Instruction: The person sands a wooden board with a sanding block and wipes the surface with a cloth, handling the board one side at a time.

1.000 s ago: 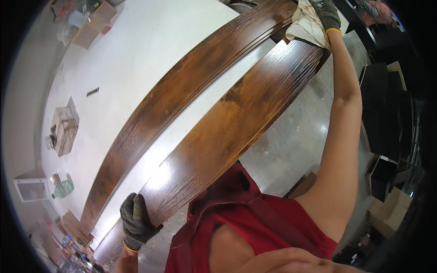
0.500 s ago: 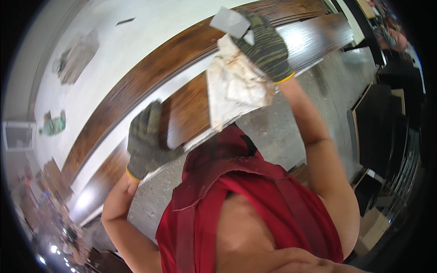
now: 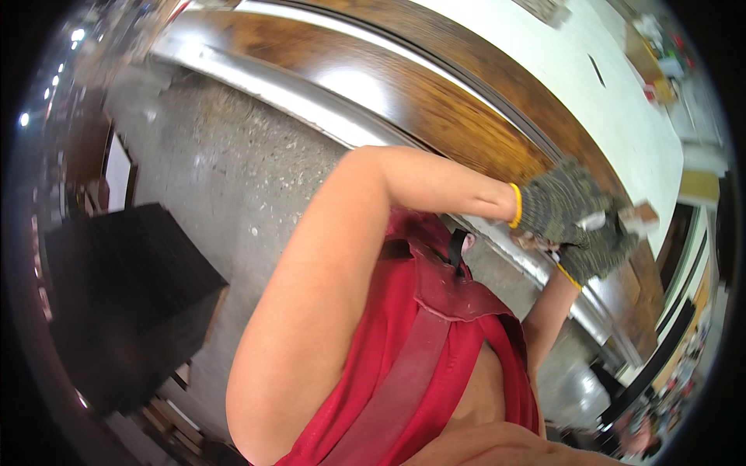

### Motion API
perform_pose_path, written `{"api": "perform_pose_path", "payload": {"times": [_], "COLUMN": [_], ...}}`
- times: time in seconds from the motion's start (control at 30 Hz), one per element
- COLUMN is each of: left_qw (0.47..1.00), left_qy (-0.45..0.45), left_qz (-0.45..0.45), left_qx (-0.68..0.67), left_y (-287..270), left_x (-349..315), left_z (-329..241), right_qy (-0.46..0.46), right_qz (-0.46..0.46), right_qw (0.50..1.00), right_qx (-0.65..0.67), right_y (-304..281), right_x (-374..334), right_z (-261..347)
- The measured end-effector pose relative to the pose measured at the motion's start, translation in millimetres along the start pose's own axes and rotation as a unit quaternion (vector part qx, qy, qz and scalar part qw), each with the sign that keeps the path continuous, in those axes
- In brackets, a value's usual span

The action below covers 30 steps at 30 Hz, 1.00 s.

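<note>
Both my hands are in striped dark green knit gloves with yellow cuffs and meet over the right end of a brown wood-grain board. My left hand (image 3: 561,203) reaches across from the left and overlaps my right hand (image 3: 602,250). My left fingers are curled, and what they hold is hidden. A crumpled, stained white cloth (image 3: 536,241) shows below my left wrist, bunched against my closed right hand. Past the right fingers a small pale brown-and-white flat piece (image 3: 642,218) sticks out. The glossy brown board (image 3: 435,109) lies beneath, beside another brown board (image 3: 513,74).
A white tabletop (image 3: 536,43) extends beyond the boards, with a thin dark strip (image 3: 596,70) on it. A pale metallic edge (image 3: 311,105) runs along the near side. On the grey concrete floor (image 3: 233,163) stands a large black box-shaped stack (image 3: 136,287) at left.
My view has swung along the boards. My hands were apart, the left on the board and the right with the cloth and a white flat piece; now they are together at the right.
</note>
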<state>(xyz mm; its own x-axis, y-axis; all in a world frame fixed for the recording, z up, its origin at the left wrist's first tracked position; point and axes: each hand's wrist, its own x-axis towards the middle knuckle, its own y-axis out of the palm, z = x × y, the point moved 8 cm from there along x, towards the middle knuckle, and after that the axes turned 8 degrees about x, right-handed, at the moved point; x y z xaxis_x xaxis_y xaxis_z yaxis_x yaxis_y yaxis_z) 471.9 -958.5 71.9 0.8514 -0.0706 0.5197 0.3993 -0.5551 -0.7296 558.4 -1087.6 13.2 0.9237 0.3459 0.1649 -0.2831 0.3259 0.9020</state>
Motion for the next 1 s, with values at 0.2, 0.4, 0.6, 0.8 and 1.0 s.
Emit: {"api": "perform_pose_path", "payload": {"times": [0.2,0.4,0.6,0.8,1.0], "left_qw": [0.994,0.996,0.858,0.82,0.944], "left_qy": [0.103,-0.028,-0.341,-0.391,-0.16], "left_qz": [-0.018,-0.082,-0.188,-0.245,-0.113], "left_qx": [0.034,-0.019,0.335,0.338,0.266], "left_y": [-53.9,-218.0,-392.5,-395.8,-264.9], "left_x": [-34.9,-155.8,-296.0,-312.8,-206.1], "left_z": [34.4,197.6,357.4,362.7,216.9], "right_qy": [-0.097,-0.107,-0.103,-0.079,0.008], "right_qz": [-0.073,-0.096,-0.058,-0.02,-0.01], "right_qw": [0.984,0.9,0.849,0.771,0.825], "right_qx": [-0.131,-0.412,-0.515,-0.631,-0.565], "right_y": [-42.4,-15.8,-14.4,5.8,49.2], "right_x": [35.2,28.8,34.3,35.5,19.5], "right_z": [61.3,57.0,58.4,38.3,-41.7]}}
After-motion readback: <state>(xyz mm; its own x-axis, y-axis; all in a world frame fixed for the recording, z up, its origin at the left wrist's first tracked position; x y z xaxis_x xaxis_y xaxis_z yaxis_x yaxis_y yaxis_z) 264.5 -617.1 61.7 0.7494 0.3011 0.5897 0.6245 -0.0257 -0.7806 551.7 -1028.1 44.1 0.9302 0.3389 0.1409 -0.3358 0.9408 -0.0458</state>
